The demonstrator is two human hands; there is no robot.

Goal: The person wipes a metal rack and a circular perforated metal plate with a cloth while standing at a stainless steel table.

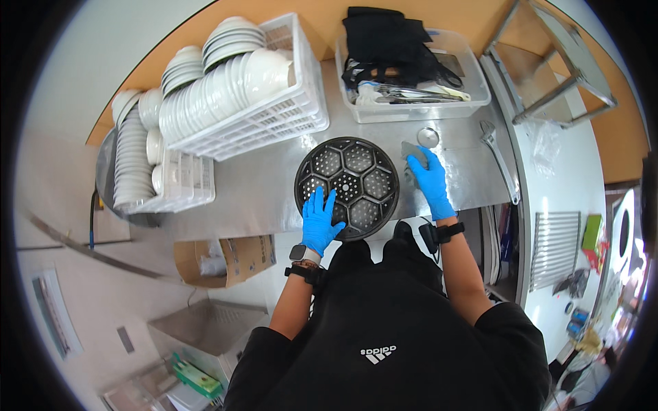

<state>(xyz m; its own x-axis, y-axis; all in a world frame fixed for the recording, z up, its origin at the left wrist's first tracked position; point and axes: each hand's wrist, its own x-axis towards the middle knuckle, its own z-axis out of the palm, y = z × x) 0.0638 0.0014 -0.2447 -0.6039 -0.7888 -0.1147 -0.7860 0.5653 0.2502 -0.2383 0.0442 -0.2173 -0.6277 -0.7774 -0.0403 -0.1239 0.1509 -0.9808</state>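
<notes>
A round black perforated tray (345, 187) with raised hexagonal ribs lies on the steel table, close to its front edge. My left hand (320, 221), in a blue glove, rests on its lower left part, fingers spread and thumb near the front rim. To the right of the tray, my blue-gloved right hand (431, 180) grips a crumpled grey cloth (411, 151) against the tabletop. Part of the cloth is hidden under the fingers. Just beyond that hand sits a small round metal lid or dish (427, 137).
White plastic baskets (267, 126) packed with white bowls (221, 87) stand at the left. Behind the tray is a clear plastic bin (421, 110) holding black fabric and utensils. An adjustable wrench (499, 162) lies at the right; a cardboard box (249, 261) is below the table.
</notes>
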